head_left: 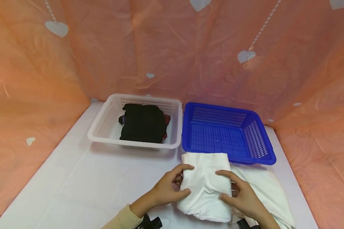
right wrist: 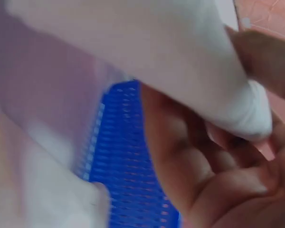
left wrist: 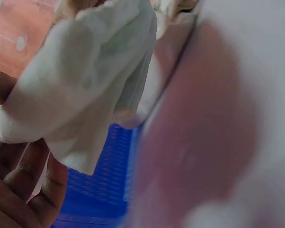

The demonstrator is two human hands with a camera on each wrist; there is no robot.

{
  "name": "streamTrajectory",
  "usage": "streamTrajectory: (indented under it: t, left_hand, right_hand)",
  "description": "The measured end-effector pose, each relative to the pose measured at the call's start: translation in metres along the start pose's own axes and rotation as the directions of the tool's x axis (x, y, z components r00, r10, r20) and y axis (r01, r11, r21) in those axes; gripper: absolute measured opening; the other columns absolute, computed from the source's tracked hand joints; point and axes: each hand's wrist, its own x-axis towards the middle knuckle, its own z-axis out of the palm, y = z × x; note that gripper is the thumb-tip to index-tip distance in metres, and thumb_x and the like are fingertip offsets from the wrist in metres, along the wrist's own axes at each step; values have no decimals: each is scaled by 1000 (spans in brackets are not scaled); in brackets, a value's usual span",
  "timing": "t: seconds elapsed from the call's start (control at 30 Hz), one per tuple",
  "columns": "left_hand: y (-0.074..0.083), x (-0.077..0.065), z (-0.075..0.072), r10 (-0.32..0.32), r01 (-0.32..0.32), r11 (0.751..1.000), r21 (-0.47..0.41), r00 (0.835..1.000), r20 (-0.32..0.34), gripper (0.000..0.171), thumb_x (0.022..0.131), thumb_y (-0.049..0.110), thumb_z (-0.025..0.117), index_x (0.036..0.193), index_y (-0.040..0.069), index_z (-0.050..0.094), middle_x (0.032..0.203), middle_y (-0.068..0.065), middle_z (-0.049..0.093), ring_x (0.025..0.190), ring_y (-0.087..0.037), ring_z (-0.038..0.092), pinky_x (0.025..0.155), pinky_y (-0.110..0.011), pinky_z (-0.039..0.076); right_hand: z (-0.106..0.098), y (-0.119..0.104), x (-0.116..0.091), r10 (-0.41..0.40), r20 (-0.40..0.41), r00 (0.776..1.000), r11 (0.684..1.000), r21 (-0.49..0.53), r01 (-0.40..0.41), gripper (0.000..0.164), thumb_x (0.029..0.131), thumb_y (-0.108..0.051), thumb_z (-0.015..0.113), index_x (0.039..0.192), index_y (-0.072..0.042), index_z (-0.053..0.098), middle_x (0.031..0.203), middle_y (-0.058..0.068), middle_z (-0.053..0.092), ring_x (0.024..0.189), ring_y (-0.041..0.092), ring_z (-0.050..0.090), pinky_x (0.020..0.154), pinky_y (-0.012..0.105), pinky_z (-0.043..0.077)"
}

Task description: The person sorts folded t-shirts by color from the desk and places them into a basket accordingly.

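Note:
A folded white cloth (head_left: 204, 187) is held between both hands in front of the blue basket. My left hand (head_left: 167, 187) grips its left side, thumb on the upper face and some fingers underneath. On the opposite side my right hand (head_left: 242, 194) grips the cloth the same way. In the left wrist view the cloth (left wrist: 80, 85) hangs in layered folds between thumb and fingers. The right wrist view has its thick folded edge (right wrist: 180, 61) lying across the curled fingers.
At the back right sits a blue plastic basket (head_left: 218, 151). Left of it, a white basket (head_left: 103, 137) holds a folded black garment (head_left: 143, 124) atop patterned cloth. More white fabric (head_left: 265, 187) lies at the right on the white-covered table (head_left: 83, 184). Orange curtains (head_left: 172, 47) enclose the sides and back.

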Motion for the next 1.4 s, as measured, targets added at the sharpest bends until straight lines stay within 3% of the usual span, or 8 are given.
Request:
streamTrajectory:
  t: [0.17, 0.3, 0.5, 0.6, 0.83, 0.97, 1.2, 1.4]
  left_hand:
    - [13, 17, -9, 77, -73, 992, 102, 996, -36, 63, 79, 1, 72, 135, 12, 47, 103, -8, 61, 79, -4, 51, 67, -28, 54]
    - [24, 39, -16, 108, -93, 978, 184, 992, -71, 58, 82, 3, 72, 134, 14, 50, 120, -5, 59, 87, -10, 52, 73, -26, 53]
    - [38, 72, -25, 225, -200, 954, 226, 970, -94, 50, 83, 3, 70, 130, 10, 53, 100, -6, 58, 78, -17, 54, 71, -23, 50]
    - [43, 86, -27, 250, -217, 947, 238, 961, -120, 48, 83, 3, 69, 128, 11, 54, 95, -4, 56, 75, -14, 52, 70, -23, 49]
    - [33, 116, -17, 260, -179, 937, 299, 930, -260, 46, 84, 0, 64, 127, 13, 57, 120, -5, 62, 93, -13, 52, 78, -21, 47]
    - [21, 131, -9, 215, -117, 943, 312, 929, -302, 47, 85, -1, 62, 129, 15, 55, 126, -3, 60, 97, -14, 53, 80, -20, 45]
    - [0, 146, -2, 90, 23, 942, 336, 944, -316, 51, 87, 0, 62, 133, 20, 50, 117, -4, 60, 88, -13, 50, 75, -21, 43]
    - [-6, 153, -1, 78, 45, 936, 348, 940, -333, 52, 88, 2, 61, 134, 22, 48, 129, -2, 58, 96, -12, 52, 81, -23, 44]
  right_hand:
    - [-11, -11, 12, -185, -188, 964, 968, -204, 146, 67, 69, 14, 75, 130, -5, 56, 121, -16, 56, 78, -1, 60, 61, 18, 52]
    - [-24, -21, 28, -261, -275, 925, 948, -256, 191, 66, 67, 20, 73, 127, -1, 58, 123, -20, 55, 80, -3, 57, 63, 13, 48]
    - [-41, -35, 49, -301, -358, 884, 933, -304, 194, 65, 66, 22, 73, 126, 1, 58, 122, -21, 57, 83, -6, 58, 66, 9, 47]
    - [-44, -40, 58, -278, -426, 861, 946, -278, 168, 64, 67, 22, 72, 125, -1, 60, 120, -16, 59, 83, -5, 59, 68, 8, 47]
    - [-48, -41, 77, -232, -572, 787, 964, -243, 108, 61, 70, 21, 66, 125, -4, 61, 122, -11, 60, 86, -5, 59, 71, 6, 47]
    - [-51, -29, 88, -221, -624, 749, 961, -268, 60, 61, 72, 20, 63, 125, -8, 63, 121, -15, 59, 82, -4, 56, 68, 5, 44]
    - [-55, -1, 100, -206, -640, 740, 964, -263, 40, 58, 74, 18, 64, 125, -9, 63, 121, -2, 62, 82, -1, 53, 68, 6, 41]
    - [-60, 13, 108, -224, -654, 723, 959, -281, 43, 53, 74, 16, 65, 123, -6, 64, 114, -8, 62, 75, 0, 50, 64, 8, 38]
